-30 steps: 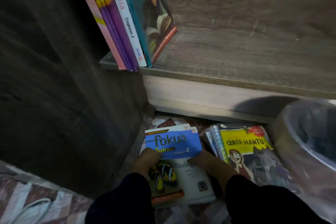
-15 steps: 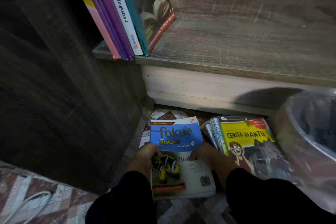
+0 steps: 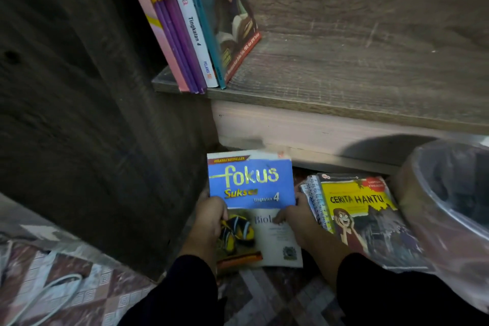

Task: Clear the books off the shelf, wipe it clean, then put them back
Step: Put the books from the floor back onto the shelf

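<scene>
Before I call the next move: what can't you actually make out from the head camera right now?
- Fokus book: left hand and right hand cover its side edges and part of its title.
- Shelved books: tops cut off by the upper frame edge.
- Cerita Hantu stack: lower books hidden beneath its cover.
- Plastic-wrapped container: contents unreadable, cut off at right.

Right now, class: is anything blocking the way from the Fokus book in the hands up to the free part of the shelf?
Nothing visible. The Fokus book is below the shelf, whose space right of the leaning books lies bare.
</scene>
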Demonstrator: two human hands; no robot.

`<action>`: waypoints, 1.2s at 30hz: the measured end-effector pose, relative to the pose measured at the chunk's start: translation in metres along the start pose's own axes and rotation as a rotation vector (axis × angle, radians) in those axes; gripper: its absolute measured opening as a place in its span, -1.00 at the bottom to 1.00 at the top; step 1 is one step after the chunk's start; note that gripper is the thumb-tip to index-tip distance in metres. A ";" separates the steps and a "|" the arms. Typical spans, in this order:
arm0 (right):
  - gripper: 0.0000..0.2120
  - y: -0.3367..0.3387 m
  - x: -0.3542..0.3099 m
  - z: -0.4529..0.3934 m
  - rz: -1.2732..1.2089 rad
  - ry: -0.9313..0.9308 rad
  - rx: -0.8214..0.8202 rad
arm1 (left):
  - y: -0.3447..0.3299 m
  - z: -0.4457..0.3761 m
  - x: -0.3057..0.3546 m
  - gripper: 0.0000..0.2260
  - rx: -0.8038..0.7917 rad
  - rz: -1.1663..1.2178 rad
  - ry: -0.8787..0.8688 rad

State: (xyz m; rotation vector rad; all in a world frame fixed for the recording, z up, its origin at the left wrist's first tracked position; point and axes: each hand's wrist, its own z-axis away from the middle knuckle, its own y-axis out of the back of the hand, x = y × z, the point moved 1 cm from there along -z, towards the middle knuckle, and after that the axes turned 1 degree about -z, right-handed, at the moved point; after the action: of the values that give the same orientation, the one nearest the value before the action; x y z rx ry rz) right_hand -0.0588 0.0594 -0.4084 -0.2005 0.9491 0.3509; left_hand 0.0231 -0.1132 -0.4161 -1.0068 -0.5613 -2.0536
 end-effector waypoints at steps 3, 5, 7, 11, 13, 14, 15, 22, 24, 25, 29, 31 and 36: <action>-0.42 -0.007 -0.013 0.002 -0.044 0.179 0.007 | 0.002 0.007 0.020 -0.41 -0.040 0.072 -0.135; -0.31 -0.009 -0.012 0.000 -0.052 0.270 0.022 | 0.006 0.013 0.026 -0.41 -0.053 0.072 -0.201; -0.27 -0.005 -0.003 -0.002 -0.060 0.272 0.056 | 0.010 0.012 0.023 -0.48 -0.082 -0.015 -0.225; -0.41 0.006 0.000 -0.012 0.222 0.234 -0.052 | 0.014 0.011 0.016 -0.61 -0.107 -0.260 -0.147; -0.63 0.008 -0.007 -0.011 0.381 0.269 -0.042 | 0.012 0.013 0.018 -0.64 -0.062 -0.273 -0.154; -0.70 0.008 -0.010 -0.008 0.383 0.287 -0.019 | 0.010 0.015 0.019 -0.63 -0.041 -0.253 -0.174; -0.72 0.008 -0.012 -0.002 0.354 0.302 -0.007 | 0.010 0.017 0.018 -0.63 -0.020 -0.221 -0.191; -0.59 0.021 -0.020 0.056 0.322 0.345 0.004 | 0.022 0.075 0.033 -0.55 -0.021 -0.169 -0.257; -0.52 0.026 -0.034 0.077 0.333 0.347 0.003 | 0.028 0.099 0.047 -0.56 -0.060 -0.227 -0.294; -0.51 0.029 -0.043 0.087 0.317 0.342 0.000 | 0.030 0.111 0.056 -0.57 -0.077 -0.265 -0.316; -0.54 0.042 -0.092 0.131 0.283 0.386 -0.059 | 0.034 0.158 0.104 -0.53 -0.141 -0.325 -0.383; -0.51 0.052 -0.122 0.154 0.298 0.444 -0.086 | 0.031 0.184 0.135 -0.52 -0.194 -0.377 -0.437; -0.41 0.085 -0.194 0.190 0.195 0.477 -0.096 | 0.016 0.246 0.213 -0.49 -0.265 -0.464 -0.549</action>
State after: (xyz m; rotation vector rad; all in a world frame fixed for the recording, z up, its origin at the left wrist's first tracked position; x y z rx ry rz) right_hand -0.0507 0.1587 -0.1419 -0.2872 1.4286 0.5429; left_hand 0.0665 -0.0553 -0.0981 -1.7575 -0.8832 -2.2855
